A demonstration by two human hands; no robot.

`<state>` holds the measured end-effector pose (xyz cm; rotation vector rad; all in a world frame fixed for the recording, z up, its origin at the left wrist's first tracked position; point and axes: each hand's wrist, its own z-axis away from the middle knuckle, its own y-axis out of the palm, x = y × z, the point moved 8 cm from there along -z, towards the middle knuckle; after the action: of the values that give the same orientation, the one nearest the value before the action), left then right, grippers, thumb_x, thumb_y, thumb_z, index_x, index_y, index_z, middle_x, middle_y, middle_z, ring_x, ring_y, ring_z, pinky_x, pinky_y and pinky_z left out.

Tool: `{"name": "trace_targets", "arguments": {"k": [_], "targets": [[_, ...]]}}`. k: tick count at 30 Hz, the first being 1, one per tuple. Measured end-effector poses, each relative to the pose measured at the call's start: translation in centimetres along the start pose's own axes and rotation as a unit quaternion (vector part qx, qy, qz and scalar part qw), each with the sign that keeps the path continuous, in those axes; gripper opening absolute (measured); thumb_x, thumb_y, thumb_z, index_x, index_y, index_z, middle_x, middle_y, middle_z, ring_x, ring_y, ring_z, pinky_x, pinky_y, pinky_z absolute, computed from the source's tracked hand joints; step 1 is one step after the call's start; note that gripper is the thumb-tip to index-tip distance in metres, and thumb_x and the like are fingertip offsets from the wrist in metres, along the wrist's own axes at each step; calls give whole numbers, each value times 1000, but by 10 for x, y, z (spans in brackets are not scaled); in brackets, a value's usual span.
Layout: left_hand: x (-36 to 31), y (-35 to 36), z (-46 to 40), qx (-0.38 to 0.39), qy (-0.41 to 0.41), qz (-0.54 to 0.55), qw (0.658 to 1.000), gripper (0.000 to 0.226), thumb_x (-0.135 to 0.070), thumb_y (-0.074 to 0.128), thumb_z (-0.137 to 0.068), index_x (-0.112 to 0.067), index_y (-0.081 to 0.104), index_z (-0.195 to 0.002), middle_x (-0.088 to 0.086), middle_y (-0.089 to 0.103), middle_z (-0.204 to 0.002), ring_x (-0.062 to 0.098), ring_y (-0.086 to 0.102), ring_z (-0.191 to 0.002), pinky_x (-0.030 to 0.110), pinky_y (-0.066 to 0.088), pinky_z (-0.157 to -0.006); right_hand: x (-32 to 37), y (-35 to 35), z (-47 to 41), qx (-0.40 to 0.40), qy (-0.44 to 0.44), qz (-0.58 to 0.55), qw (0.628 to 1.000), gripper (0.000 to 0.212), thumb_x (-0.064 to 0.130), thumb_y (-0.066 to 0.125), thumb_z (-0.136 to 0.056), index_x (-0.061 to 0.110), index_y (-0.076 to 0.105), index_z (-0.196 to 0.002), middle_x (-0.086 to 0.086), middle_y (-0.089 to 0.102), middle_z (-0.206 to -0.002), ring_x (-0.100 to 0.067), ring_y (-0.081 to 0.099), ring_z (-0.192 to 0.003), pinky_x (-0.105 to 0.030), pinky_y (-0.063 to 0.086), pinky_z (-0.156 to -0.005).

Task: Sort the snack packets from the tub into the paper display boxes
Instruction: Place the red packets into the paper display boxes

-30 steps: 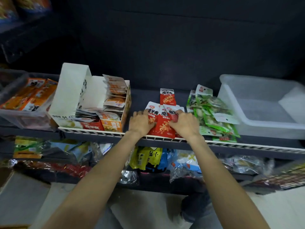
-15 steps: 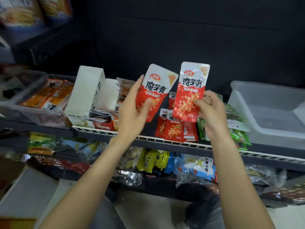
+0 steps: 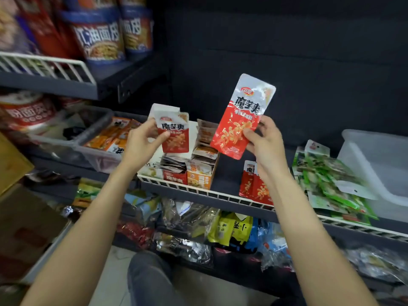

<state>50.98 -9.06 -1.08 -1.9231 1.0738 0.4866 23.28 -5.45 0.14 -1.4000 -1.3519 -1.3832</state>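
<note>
Dark shelving against a dark back wall. Left hand (image 3: 143, 140) pinched a red packet (image 3: 175, 134), held above the paper box (image 3: 198, 171). Right hand (image 3: 266, 142) gripped a second red packet (image 3: 239, 120), raised and tilted. Below the right hand, more red packets (image 3: 254, 184) lay on the shelf (image 3: 225, 171) behind its white wire rail (image 3: 198, 192). Further right: green packets (image 3: 326, 180), then the clear tub (image 3: 379, 164). Noodle cups (image 3: 99, 38) stood on the shelf above left.

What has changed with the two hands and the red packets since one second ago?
Both hands lifted off the red packet pile, each taking one packet. The left hand carried its red packet left, over the paper display box. The right hand holds its red packet raised. The green packets and tub stayed.
</note>
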Motion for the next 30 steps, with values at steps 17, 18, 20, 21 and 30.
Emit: {"name": "trace_targets", "arguments": {"k": [17,18,20,21,30], "targets": [[13,21,33,188,42,-247,950,23,-36,54,-94,-26,70,-107,-7,69,-110,14,62,-101,33,45,-87,-49,145,-21,186,-155,363,900,19,6,41,-98,7,41,-117,-11,64,-105,-19,64,-92,-38,56,-71],[18,22,36,196,30,-256,946,27,-40,51,-95,-26,70,-108,-7,69,-111,15,63,-101,34,47,-85,-55,146,-20,200,-149,380,891,21,5,42,-98,7,41,-118,-12,64,-106,-20,64,-92,-37,55,-70],[22,23,42,204,14,-253,946,44,-52,39,-95,-24,70,-109,-4,69,-110,18,63,-99,37,50,-80,-61,151,-19,237,-152,404,870,21,3,43,-96,10,44,-116,-12,64,-108,-20,62,-93,-31,52,-68],[21,23,43,204,18,-247,947,51,-55,33,-93,-23,69,-109,-3,70,-109,19,63,-98,37,50,-79,-62,154,-18,259,-157,412,860,21,3,44,-95,13,45,-114,-10,64,-109,-19,60,-95,-29,51,-71],[18,18,44,173,17,-255,951,33,-41,46,-97,-23,65,-117,-1,68,-114,20,63,-103,33,46,-78,-53,178,-17,286,-262,557,735,17,26,53,-96,18,65,-105,-9,68,-98,-26,63,-89,-30,40,-63]]}}
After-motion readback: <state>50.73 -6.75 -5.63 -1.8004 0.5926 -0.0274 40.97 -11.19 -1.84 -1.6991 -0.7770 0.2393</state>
